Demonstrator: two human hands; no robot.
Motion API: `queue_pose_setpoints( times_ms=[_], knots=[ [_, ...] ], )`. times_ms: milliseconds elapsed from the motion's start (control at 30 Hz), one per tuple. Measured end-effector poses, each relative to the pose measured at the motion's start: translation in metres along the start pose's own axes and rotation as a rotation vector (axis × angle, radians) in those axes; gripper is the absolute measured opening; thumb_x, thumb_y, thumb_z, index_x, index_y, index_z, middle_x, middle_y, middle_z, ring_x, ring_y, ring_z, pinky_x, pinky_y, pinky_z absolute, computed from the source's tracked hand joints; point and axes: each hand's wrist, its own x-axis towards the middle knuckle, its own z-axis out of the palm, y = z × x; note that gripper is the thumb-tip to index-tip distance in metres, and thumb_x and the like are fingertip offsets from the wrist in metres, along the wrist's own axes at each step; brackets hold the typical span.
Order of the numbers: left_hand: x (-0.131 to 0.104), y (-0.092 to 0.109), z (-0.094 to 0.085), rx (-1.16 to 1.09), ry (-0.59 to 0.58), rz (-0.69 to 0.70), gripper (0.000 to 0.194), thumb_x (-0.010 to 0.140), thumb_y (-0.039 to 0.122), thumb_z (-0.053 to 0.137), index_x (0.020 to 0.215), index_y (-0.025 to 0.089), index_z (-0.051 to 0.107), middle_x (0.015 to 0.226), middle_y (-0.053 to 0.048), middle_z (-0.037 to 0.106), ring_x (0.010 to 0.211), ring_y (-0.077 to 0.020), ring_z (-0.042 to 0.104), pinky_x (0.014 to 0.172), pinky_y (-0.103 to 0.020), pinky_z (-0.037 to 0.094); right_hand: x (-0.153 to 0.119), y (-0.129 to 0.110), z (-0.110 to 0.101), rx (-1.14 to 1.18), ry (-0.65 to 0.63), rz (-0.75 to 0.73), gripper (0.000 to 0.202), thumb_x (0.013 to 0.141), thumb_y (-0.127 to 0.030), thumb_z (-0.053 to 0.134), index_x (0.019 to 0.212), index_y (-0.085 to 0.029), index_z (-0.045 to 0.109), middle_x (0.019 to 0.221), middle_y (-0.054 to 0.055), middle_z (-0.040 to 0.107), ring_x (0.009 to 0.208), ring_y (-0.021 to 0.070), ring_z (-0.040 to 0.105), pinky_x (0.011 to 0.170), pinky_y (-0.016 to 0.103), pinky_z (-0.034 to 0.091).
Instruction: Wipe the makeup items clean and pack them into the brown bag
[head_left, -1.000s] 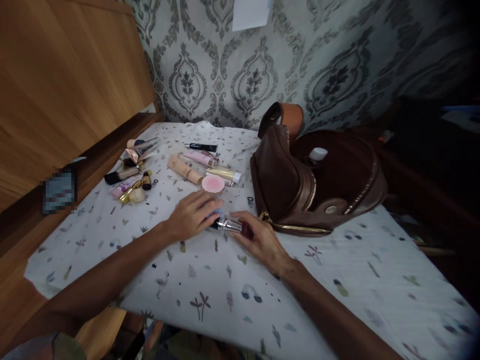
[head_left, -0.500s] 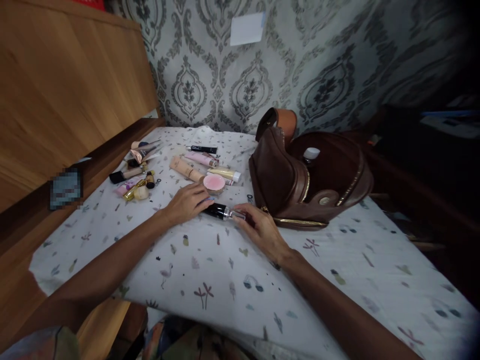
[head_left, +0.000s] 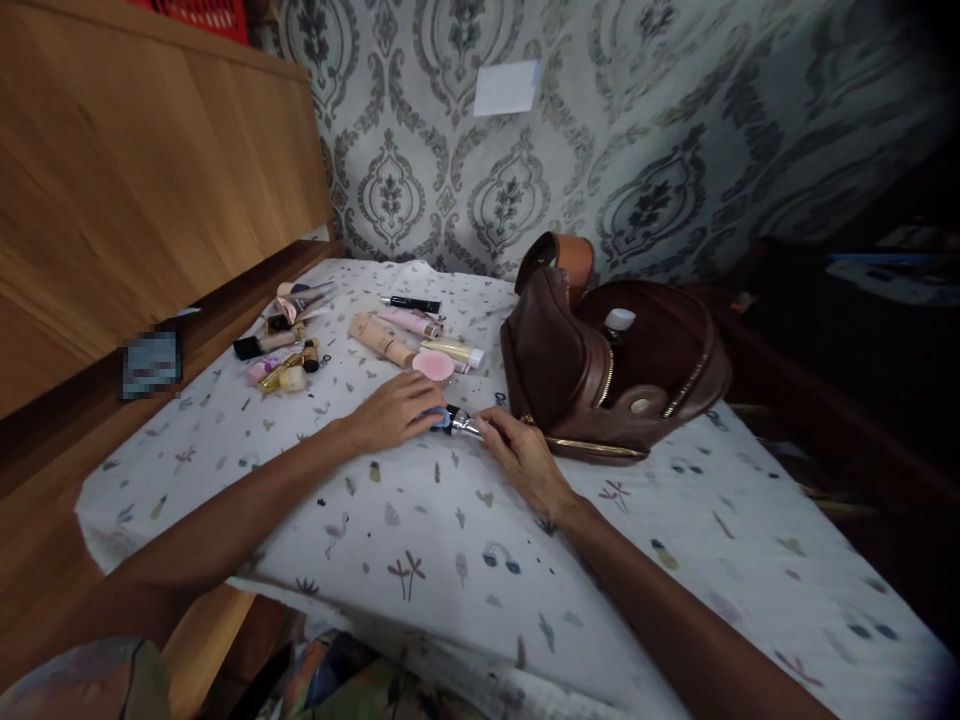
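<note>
A black tube with a silver end [head_left: 459,422] lies low over the patterned cloth, between my two hands. My left hand [head_left: 396,410] is closed over its black part, a bit of blue showing at the fingers. The thumb and fingers of my right hand [head_left: 523,455] pinch the silver end. Just beyond my left hand is a round pink compact [head_left: 433,366]. Behind it lie a peach tube [head_left: 381,340], a pink tube [head_left: 410,321], a cream tube with a white cap [head_left: 454,352] and a slim black tube [head_left: 412,304].
A brown leather bag [head_left: 562,360] stands open at the right, a white-capped bottle [head_left: 619,322] inside. Several cosmetics, among them a black-capped bottle [head_left: 266,345], lie at the left of the cloth [head_left: 300,500]. A wooden cabinet [head_left: 165,170] borders the left side.
My left hand has moved right along the black tube and now covers more of it. My right hand keeps its pinch on the silver end. The camera view has shifted slightly.
</note>
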Motion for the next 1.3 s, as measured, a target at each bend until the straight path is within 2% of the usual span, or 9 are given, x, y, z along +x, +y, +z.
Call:
queue_pose_setpoints(
  times_ms=[133, 233, 433, 567, 667, 767, 900, 1033, 1300],
  knots=[
    [-0.003, -0.008, -0.001, -0.043, 0.016, -0.072, 0.023, 0.101, 0.029, 0.044, 0.099, 0.016, 0.063, 0.096, -0.008, 0.067, 0.092, -0.0207, 0.059, 0.084, -0.036, 0.051, 0.000, 0.002, 0.000, -0.002, -0.029, 0.031, 0.030, 0.092, -0.045, 0.051, 0.104, -0.019, 0.062, 0.075, 0.000, 0.064, 0.062, 0.0154, 0.054, 0.059, 0.026, 0.042],
    [-0.005, -0.013, 0.002, -0.054, 0.053, -0.137, 0.021, 0.100, 0.028, 0.045, 0.102, 0.017, 0.063, 0.100, -0.009, 0.066, 0.096, -0.0209, 0.060, 0.083, -0.034, 0.051, -0.001, 0.003, 0.000, -0.020, -0.027, 0.054, 0.033, 0.086, -0.039, 0.058, 0.112, -0.019, 0.058, 0.070, -0.002, 0.061, 0.058, 0.0150, 0.052, 0.056, 0.026, 0.041],
    [-0.011, -0.016, 0.004, 0.013, 0.149, -0.243, 0.017, 0.099, 0.025, 0.046, 0.106, 0.017, 0.060, 0.100, -0.008, 0.066, 0.093, -0.0207, 0.062, 0.081, -0.033, 0.052, -0.002, -0.001, 0.000, -0.051, 0.002, 0.026, 0.022, 0.090, -0.041, 0.052, 0.098, -0.020, 0.056, 0.064, -0.004, 0.054, 0.055, 0.0139, 0.047, 0.054, 0.025, 0.038],
    [-0.004, 0.002, 0.003, 0.048, 0.218, -0.156, 0.017, 0.100, 0.027, 0.046, 0.104, 0.016, 0.059, 0.097, -0.009, 0.065, 0.093, -0.0213, 0.061, 0.082, -0.036, 0.052, -0.001, -0.001, 0.000, -0.068, 0.035, -0.029, 0.022, 0.092, -0.041, 0.050, 0.092, -0.020, 0.057, 0.072, 0.000, 0.059, 0.060, 0.0145, 0.050, 0.058, 0.026, 0.039],
    [0.002, 0.017, 0.006, 0.060, 0.164, -0.006, 0.019, 0.100, 0.029, 0.048, 0.108, 0.016, 0.058, 0.101, -0.010, 0.065, 0.097, -0.0220, 0.060, 0.087, -0.037, 0.053, 0.001, 0.000, 0.000, -0.062, 0.051, -0.063, 0.026, 0.093, -0.043, 0.050, 0.089, -0.019, 0.058, 0.076, 0.002, 0.061, 0.064, 0.0153, 0.052, 0.060, 0.026, 0.040],
    [0.003, 0.018, 0.010, 0.086, 0.074, 0.054, 0.022, 0.099, 0.029, 0.049, 0.113, 0.014, 0.057, 0.106, -0.012, 0.065, 0.102, -0.0243, 0.060, 0.090, -0.040, 0.052, 0.001, 0.002, 0.001, -0.063, 0.055, -0.059, 0.027, 0.093, -0.044, 0.050, 0.089, -0.019, 0.059, 0.075, 0.002, 0.061, 0.064, 0.0153, 0.052, 0.061, 0.026, 0.041],
    [-0.003, -0.001, 0.010, 0.056, -0.009, -0.041, 0.029, 0.097, 0.034, 0.053, 0.119, 0.014, 0.055, 0.111, -0.013, 0.065, 0.104, -0.0267, 0.060, 0.091, -0.043, 0.051, 0.000, 0.003, 0.001, -0.074, 0.059, -0.024, 0.028, 0.094, -0.043, 0.049, 0.090, -0.018, 0.061, 0.071, 0.001, 0.059, 0.060, 0.0152, 0.051, 0.059, 0.026, 0.040],
    [-0.010, -0.020, 0.007, 0.004, -0.089, -0.120, 0.037, 0.095, 0.033, 0.057, 0.127, 0.015, 0.053, 0.121, -0.015, 0.061, 0.113, -0.0284, 0.058, 0.095, -0.042, 0.050, 0.000, 0.001, 0.000, -0.055, 0.053, -0.009, 0.035, 0.096, -0.041, 0.045, 0.111, -0.016, 0.062, 0.072, 0.002, 0.062, 0.059, 0.0166, 0.053, 0.060, 0.028, 0.041],
    [-0.015, -0.027, 0.012, -0.043, -0.148, -0.144, 0.041, 0.096, 0.034, 0.054, 0.135, 0.022, 0.048, 0.128, -0.012, 0.059, 0.122, -0.0276, 0.055, 0.105, -0.044, 0.046, -0.001, 0.002, 0.001, 0.030, 0.048, 0.033, 0.044, 0.099, -0.044, 0.036, 0.119, -0.015, 0.061, 0.064, 0.000, 0.057, 0.060, 0.0179, 0.058, 0.060, 0.028, 0.042]
  ],
)
